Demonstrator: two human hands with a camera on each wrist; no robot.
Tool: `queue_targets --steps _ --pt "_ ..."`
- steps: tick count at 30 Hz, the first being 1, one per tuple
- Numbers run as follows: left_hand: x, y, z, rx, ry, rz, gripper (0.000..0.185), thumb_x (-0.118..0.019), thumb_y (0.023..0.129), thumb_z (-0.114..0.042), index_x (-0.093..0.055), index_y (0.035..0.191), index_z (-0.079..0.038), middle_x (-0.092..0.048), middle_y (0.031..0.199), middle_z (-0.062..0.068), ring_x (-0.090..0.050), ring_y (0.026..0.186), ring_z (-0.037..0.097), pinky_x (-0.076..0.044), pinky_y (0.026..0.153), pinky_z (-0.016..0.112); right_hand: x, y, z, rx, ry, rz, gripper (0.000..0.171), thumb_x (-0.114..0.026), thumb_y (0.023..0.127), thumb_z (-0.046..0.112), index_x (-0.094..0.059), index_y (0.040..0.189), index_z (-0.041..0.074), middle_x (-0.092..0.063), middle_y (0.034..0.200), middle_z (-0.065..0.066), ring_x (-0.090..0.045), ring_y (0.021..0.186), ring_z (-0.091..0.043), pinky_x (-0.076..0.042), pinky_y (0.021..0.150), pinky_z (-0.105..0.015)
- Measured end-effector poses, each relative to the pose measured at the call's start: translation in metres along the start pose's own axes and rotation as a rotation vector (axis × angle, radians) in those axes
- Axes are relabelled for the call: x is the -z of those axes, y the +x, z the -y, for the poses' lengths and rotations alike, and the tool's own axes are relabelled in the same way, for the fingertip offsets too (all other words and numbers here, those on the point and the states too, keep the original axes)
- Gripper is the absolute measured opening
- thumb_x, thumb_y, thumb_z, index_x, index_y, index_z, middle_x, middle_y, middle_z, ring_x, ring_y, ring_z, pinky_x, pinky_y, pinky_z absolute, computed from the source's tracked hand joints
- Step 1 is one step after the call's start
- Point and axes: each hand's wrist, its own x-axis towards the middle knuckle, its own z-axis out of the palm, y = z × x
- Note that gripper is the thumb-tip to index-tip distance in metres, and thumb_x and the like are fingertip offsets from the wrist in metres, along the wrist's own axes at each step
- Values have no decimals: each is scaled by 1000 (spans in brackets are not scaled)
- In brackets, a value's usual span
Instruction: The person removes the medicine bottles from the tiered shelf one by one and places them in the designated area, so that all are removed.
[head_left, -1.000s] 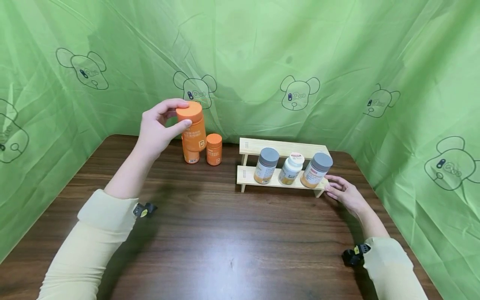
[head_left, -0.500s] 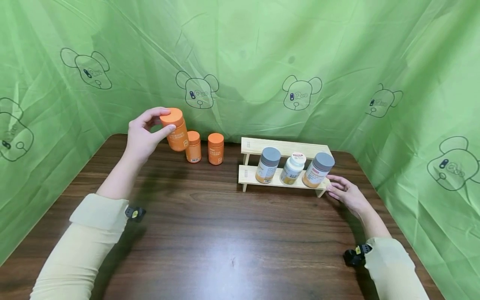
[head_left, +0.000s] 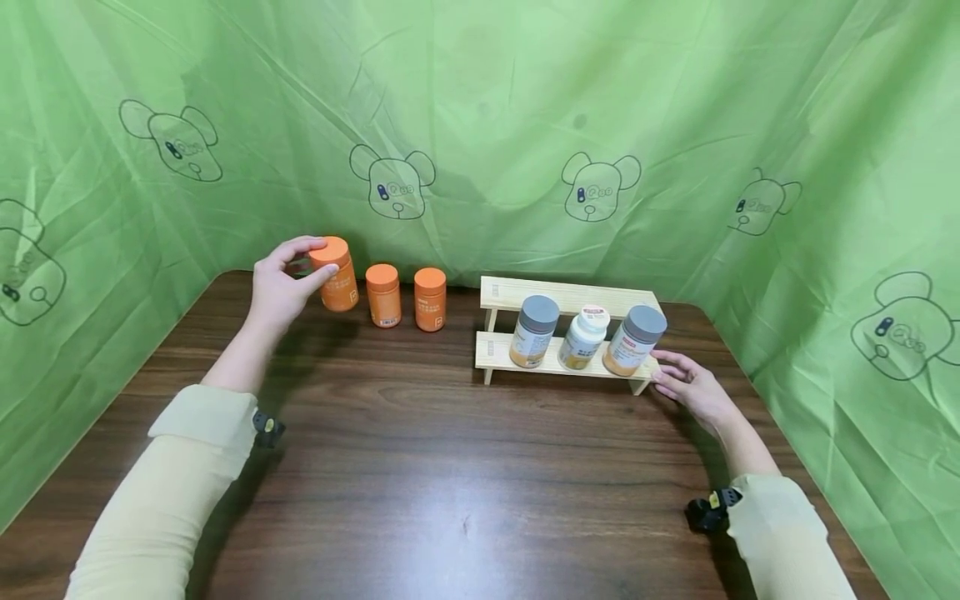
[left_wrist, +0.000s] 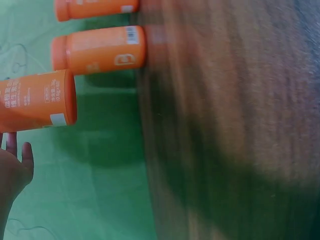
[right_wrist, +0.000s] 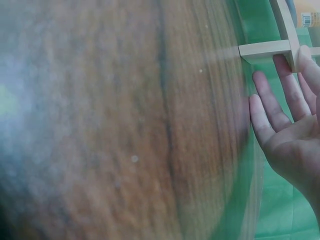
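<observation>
Orange bottle [head_left: 335,276] at far left of the table [head_left: 450,467], left hand [head_left: 281,283] clamped round its cap, thumb and fingers pinching so it stays upright in line with two more orange bottles [head_left: 406,297] to its right. Right hand [head_left: 686,386], fingers straight and apart, touches the wooden rack [head_left: 567,293] (likely steadying it).
</observation>
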Motion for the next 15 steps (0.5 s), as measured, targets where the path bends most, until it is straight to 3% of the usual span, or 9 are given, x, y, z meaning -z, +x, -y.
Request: queue_targets --steps 9,15 --pt "-4 -2 28 62 17 13 39 -76 78 -5 -64 114 5 -64 118 14 -58 97 9 -47 81 20 1 1 0 -9 -9 -12 47 -58 93 11 -42 137 6 -64 106 9 -62 96 -2 -51 88 -22" --pt "-8 -1 49 120 26 34 41 -76 78 -4 -64 116 4 -63 114 21 -60 90 17 -46 74 13 0 0 -1 -3 -2 2 51 -58 93 11 -37 139 1 -64 106 8 -62 96 -2 -51 88 -22"
